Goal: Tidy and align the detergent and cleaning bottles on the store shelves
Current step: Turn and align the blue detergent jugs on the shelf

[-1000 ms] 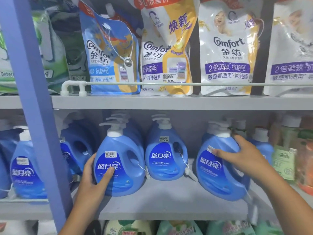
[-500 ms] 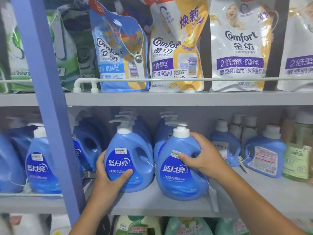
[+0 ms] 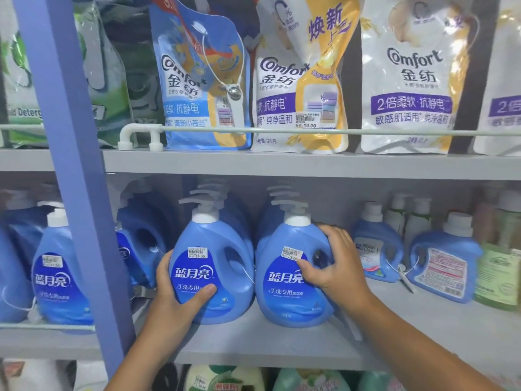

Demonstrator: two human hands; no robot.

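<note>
Blue plastic pump bottles stand side by side on the grey middle shelf [image 3: 253,348]: the left hand [image 3: 172,300] grips the left bottle [image 3: 211,266], the right hand [image 3: 335,266] grips the right bottle [image 3: 293,277].

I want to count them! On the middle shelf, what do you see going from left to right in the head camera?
Blue bottle left of the post → purple post → bottle in the left hand → bottle in the right hand → small blue bottle → green bottle.

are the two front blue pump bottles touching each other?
Cannot tell. In the head view the left bottle and right bottle stand side by side, sides meeting along a dark seam; no clear gap or contact shows.
</note>
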